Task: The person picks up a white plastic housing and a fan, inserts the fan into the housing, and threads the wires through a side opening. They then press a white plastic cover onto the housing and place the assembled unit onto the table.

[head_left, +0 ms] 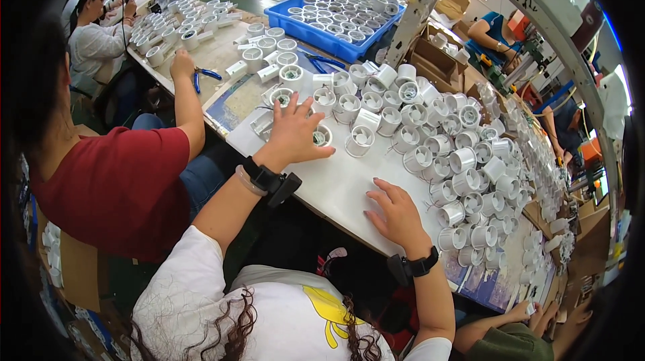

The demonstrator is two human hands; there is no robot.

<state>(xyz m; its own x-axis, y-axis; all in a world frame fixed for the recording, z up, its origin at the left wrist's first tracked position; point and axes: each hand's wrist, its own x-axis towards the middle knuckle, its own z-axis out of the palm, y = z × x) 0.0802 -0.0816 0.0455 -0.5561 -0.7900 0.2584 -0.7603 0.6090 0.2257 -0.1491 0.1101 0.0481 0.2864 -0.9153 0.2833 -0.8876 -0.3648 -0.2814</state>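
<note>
My left hand is spread flat, palm down, over a few round white fan housings. One housing with a green circuit board shows by its fingers, and another housing peeks out past the fingertips. Whether the palm touches them I cannot tell. My right hand hovers low over the white tabletop, fingers apart, holding nothing. Beyond it, a big heap of white fan housings with blades inside covers the right side. A single housing stands at the heap's near left edge.
A blue crate full of round white parts stands at the back. Blue-handled pliers lie before it. At left, a co-worker in a red shirt sits close, near another blue-handled tool. A metal post rises behind the heap.
</note>
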